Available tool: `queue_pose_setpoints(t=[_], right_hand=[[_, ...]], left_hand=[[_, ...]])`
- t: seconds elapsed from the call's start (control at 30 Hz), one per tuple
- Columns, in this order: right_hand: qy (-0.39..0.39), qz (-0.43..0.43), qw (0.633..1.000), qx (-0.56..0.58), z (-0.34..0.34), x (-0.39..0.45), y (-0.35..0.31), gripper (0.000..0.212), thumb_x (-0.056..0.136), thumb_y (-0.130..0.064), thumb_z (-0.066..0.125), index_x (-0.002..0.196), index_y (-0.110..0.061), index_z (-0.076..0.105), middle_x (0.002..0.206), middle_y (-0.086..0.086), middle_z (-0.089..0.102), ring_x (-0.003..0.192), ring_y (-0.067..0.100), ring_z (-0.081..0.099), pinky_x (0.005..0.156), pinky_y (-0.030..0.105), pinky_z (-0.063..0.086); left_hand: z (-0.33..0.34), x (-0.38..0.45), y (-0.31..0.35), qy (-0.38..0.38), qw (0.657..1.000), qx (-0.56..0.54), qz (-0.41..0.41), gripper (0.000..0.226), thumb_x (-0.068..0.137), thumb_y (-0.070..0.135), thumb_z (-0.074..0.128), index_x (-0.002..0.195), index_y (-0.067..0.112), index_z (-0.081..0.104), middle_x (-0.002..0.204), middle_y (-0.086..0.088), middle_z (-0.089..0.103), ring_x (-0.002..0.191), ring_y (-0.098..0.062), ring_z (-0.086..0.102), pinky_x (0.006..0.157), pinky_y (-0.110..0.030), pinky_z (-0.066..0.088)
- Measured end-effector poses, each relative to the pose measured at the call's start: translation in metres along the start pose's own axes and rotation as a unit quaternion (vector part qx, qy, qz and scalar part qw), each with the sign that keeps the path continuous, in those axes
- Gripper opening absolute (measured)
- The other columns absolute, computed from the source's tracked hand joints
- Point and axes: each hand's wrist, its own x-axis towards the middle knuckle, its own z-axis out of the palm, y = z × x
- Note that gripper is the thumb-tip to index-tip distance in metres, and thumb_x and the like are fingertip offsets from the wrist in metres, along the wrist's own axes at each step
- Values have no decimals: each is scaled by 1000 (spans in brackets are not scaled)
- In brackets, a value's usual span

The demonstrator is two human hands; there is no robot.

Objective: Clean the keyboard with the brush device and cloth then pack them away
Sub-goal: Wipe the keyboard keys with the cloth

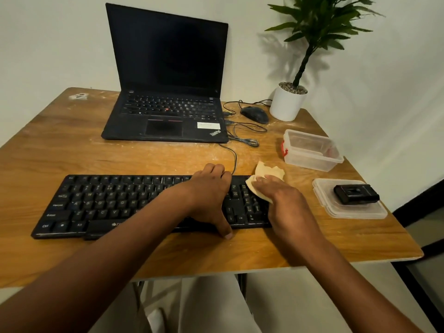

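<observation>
Black keyboard (115,203) lying along the near edge of the wooden table (60,152). Left hand (211,188) clamped over its right-centre section, fingers curled over the far edge, thumb hooked down the near edge onto the tabletop. Right hand (281,195) pressing a crumpled cream cloth (266,175) onto the number-pad end, fingers curled round the cloth, part of it bunched up beyond the fingertips. Black brush device (355,193) resting on a clear lid (336,212) to the right of the keyboard, apart from it. Open clear container (312,152) with red clips behind the lid. Farther back: open laptop (165,75), dark screen; wired mouse (255,114); potted plant (288,102)
</observation>
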Motion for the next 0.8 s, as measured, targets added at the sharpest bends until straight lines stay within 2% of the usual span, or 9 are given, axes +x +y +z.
queue_pose_setpoints(t=[0.13, 0.27, 0.3, 0.4, 0.47, 0.53, 0.6, 0.73, 0.8], right_hand=[[2, -12, 1000, 4, -1, -32, 7, 70, 88, 16, 59, 141, -28, 62, 153, -7, 52, 142, -1, 34, 115, 10, 5], [-4, -31, 999, 13, -3, -62, 15, 78, 66, 28, 71, 126, -21, 75, 134, -7, 65, 131, 9, 50, 117, 38, 22], [-4, -32, 999, 9, -5, -67, 16, 79, 64, 29, 71, 124, -22, 76, 133, -9, 65, 130, 7, 49, 117, 37, 23], [-12, -26, 999, 47, -17, -74, 15, 81, 74, 26, 63, 127, -34, 73, 136, -20, 60, 134, -4, 45, 116, 14, 23], [7, 8, 991, 136, -30, -73, 10, 77, 83, 23, 60, 125, -40, 73, 131, -26, 64, 128, -11, 52, 110, 8, 36], [29, 77, 957, 280, -47, -66, 1, 61, 92, 16, 59, 120, -36, 76, 115, -24, 74, 107, -9, 66, 86, 10, 53], [29, 141, 903, 405, -59, -55, -5, 42, 98, 4, 59, 116, -29, 77, 108, -16, 78, 97, -1, 71, 72, 14, 55], [10, 182, 823, 537, -71, -32, -12, 28, 99, -6, 58, 118, -18, 76, 113, 1, 78, 113, 19, 71, 96, 35, 52], [4, 176, 791, 586, -76, -23, -21, 27, 98, -3, 57, 115, -13, 76, 113, 6, 78, 111, 20, 72, 94, 34, 52]], left_hand=[[0, 0, 0, -3, 1000, 3, 0, 136, 62, 74, 85, 162, 12, 17, 162, -5, 20, 150, -28, 17, 126, -47, 27], [-1, -1, 1, -4, 1000, -2, -1, 136, 62, 74, 85, 162, 12, 16, 162, -5, 20, 150, -28, 17, 126, -47, 26], [-1, -2, 1, -4, 1000, -4, -1, 136, 62, 74, 85, 162, 13, 16, 162, -5, 20, 150, -28, 17, 126, -47, 26], [-2, -3, 1, -6, 1000, -6, -3, 136, 62, 74, 85, 162, 12, 16, 163, -7, 19, 150, -28, 16, 126, -48, 26], [-3, -4, 2, -8, 1000, -14, -4, 136, 63, 74, 85, 162, 12, 15, 163, -6, 18, 151, -28, 15, 126, -48, 25], [-4, -7, 2, -11, 1000, -25, -5, 136, 63, 72, 85, 163, 12, 14, 165, -5, 16, 153, -28, 12, 127, -48, 23], [-6, -11, 2, -16, 999, -47, -7, 138, 64, 70, 86, 164, 14, 10, 167, -4, 11, 155, -28, 8, 128, -48, 20], [-14, -25, 0, -2, 987, -161, 17, 132, 69, 63, 87, 166, 24, 7, 170, 7, 9, 156, -21, 9, 127, -44, 22], [-22, -32, 0, 32, 972, -230, 40, 120, 73, 61, 85, 165, 31, 14, 170, 12, 14, 155, -16, 16, 126, -41, 26]])
